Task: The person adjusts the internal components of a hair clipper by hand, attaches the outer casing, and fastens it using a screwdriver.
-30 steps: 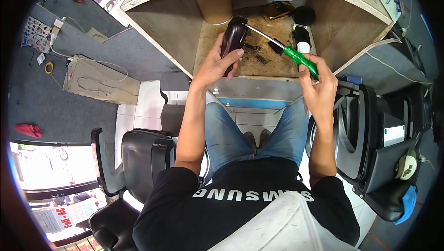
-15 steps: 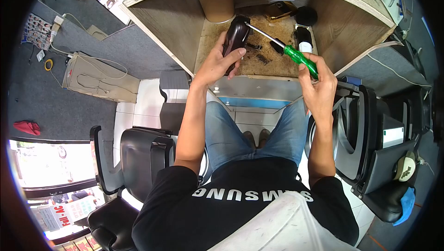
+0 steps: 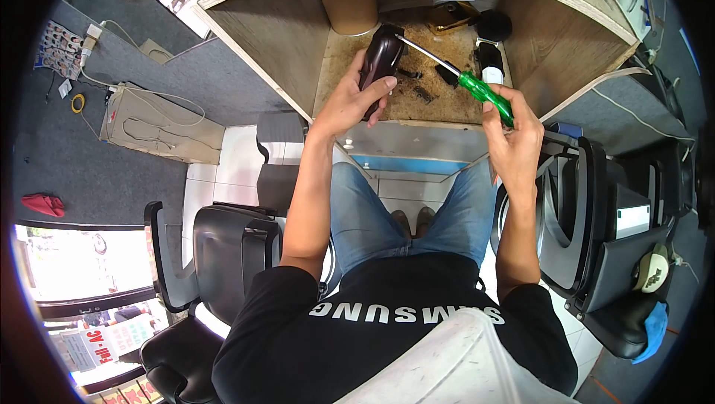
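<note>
A dark, glossy hair clipper (image 3: pixel 382 61) is gripped in my left hand (image 3: pixel 353 99), its far end tilted up over the wooden shelf. My right hand (image 3: pixel 512 134) holds a screwdriver (image 3: pixel 484 96) by its translucent green handle. The metal shaft slants up to the left, and its tip meets the far right side of the clipper; whether it sits in a screw is too small to tell. Below the shaft, small dark parts (image 3: pixel 424 95) lie on the shelf. A black-and-white clipper (image 3: pixel 490 61) lies right of the shaft.
The shelf's wooden walls (image 3: pixel 547 50) enclose both sides of the work. Behind stand a brown cylinder (image 3: pixel 348 2), a gold-coloured object (image 3: pixel 451 18) and a round black brush (image 3: pixel 493 26). Black chairs (image 3: pixel 231 255) flank me. A beige box (image 3: pixel 160 125) with a cable sits at left.
Almost nothing differs. The screwdriver and my right hand have shifted very slightly, with the tip still at the clipper's side; my left hand keeps its hold.
</note>
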Available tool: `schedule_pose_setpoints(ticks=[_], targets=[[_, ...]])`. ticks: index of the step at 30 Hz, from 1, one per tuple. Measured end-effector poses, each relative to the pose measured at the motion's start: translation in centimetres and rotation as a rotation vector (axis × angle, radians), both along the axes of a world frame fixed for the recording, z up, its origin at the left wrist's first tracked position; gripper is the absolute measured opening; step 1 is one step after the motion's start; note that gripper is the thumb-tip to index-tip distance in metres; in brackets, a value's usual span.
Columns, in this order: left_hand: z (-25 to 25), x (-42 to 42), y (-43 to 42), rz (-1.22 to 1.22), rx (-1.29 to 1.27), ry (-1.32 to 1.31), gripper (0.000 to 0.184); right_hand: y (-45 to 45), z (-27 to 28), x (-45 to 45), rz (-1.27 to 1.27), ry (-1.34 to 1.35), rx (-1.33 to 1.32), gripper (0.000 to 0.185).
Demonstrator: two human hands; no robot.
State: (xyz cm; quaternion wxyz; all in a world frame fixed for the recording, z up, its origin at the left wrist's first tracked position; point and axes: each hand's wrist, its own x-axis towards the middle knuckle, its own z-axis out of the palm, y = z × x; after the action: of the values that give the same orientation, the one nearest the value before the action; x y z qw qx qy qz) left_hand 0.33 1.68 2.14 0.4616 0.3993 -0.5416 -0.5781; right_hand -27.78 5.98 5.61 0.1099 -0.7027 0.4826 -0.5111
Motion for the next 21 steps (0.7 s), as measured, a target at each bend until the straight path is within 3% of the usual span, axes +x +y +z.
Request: schedule_pose_setpoints(ticks=[13,17,21], targets=[[0.6,-0.7,0.4,0.006,-0.022,-0.114,0.063,0.6,3.1,-1.1,0.058,0.143,-0.01,0.022],[0.7,-0.9,0.4,-0.01,-0.036,-0.138,0.068,1.3,5.9,-0.9,0.07,0.126,0.205,0.029],[0.8,-1.0,0.5,0.002,-0.034,-0.162,0.068,1.5,6.8,-0.8,0.093,0.149,0.188,0.026]])
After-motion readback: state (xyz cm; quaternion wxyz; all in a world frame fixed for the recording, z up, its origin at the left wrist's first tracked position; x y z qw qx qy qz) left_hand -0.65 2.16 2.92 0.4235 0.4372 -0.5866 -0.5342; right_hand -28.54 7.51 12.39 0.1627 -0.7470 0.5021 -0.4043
